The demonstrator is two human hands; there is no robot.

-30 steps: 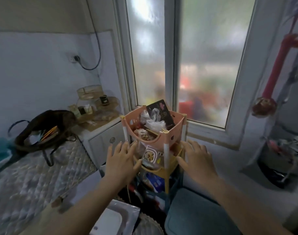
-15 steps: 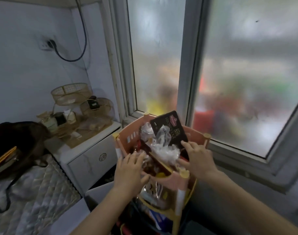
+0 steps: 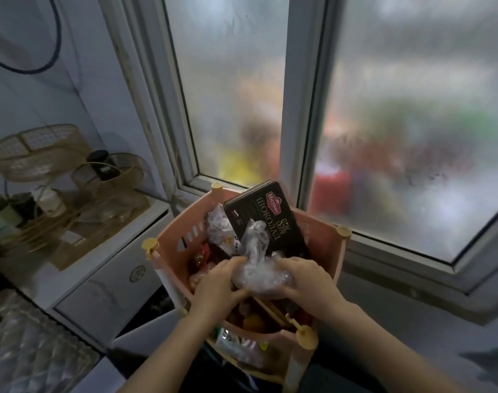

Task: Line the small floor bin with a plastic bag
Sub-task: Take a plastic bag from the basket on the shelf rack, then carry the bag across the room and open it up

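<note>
A knotted clear plastic bag (image 3: 257,265) with something dark inside sits in the top basket of a pink tiered rack (image 3: 324,239). My left hand (image 3: 218,285) grips the bag's left side, fingers curled around it. My right hand (image 3: 310,282) clasps its right side. Behind the bag a black chocolate box (image 3: 267,219) leans upright in the same basket. No floor bin shows in this view.
Frosted window panes (image 3: 412,123) rise right behind the rack. A white cabinet (image 3: 100,279) at the left carries wire baskets (image 3: 35,154) and small jars. A quilted bed cover (image 3: 29,350) lies at lower left. Lower rack tiers hold more packets.
I have leaned closer to the rack. Both hands went from its sides into the top basket and closed around the clear plastic bag.
</note>
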